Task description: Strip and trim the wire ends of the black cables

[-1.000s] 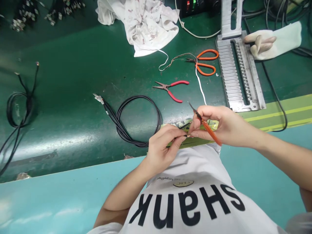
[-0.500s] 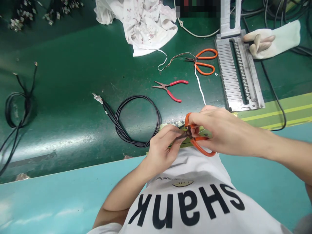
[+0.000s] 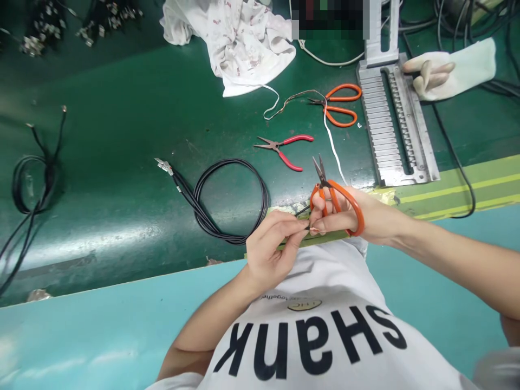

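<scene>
The left hand [image 3: 270, 252] pinches a thin black wire [image 3: 303, 212] between thumb and forefinger, grip pressed closed. The wire's long axis slants up and right, its end just beside the right hand [image 3: 339, 214]. That grip curls around orange scissors [image 3: 333, 197], blades slightly spread, pointing away from the person.

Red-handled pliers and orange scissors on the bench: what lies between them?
A thin white wire lies between the pliers and scissors, in the head view.
</scene>
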{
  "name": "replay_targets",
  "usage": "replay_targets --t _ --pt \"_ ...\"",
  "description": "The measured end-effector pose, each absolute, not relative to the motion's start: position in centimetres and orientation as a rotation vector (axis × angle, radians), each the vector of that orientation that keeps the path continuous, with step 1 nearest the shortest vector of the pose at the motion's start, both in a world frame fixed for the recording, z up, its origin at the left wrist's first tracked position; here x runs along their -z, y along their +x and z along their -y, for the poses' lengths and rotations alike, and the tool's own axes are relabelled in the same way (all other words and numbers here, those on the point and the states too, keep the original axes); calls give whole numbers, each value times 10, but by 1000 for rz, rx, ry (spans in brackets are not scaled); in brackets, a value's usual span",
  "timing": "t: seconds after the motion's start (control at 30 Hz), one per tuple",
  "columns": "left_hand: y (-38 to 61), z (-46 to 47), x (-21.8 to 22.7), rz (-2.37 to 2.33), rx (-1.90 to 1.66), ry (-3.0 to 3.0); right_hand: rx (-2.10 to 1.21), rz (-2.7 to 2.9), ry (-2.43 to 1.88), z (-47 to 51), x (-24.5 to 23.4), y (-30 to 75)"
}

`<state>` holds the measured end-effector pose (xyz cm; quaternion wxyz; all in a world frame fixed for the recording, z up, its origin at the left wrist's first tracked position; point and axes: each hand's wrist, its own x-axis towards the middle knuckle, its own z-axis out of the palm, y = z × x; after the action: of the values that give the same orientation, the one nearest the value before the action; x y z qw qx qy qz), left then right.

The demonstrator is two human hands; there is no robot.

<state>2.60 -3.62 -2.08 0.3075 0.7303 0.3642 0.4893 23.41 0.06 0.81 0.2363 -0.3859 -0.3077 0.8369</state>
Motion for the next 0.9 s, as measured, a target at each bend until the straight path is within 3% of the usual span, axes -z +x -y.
replay_targets --t 0.37,0.7,0.9 --pt "34 35 17 -1170 -1284 1860 -2334 666 -979 11 -7 228" --pt "31 29 7 -1160 -1059 1199 -1504 1627 -1330 9 -12 243" --pt "31 26 3 -1136 -1019 1080 -1430 1392 -1286 8 -13 223"
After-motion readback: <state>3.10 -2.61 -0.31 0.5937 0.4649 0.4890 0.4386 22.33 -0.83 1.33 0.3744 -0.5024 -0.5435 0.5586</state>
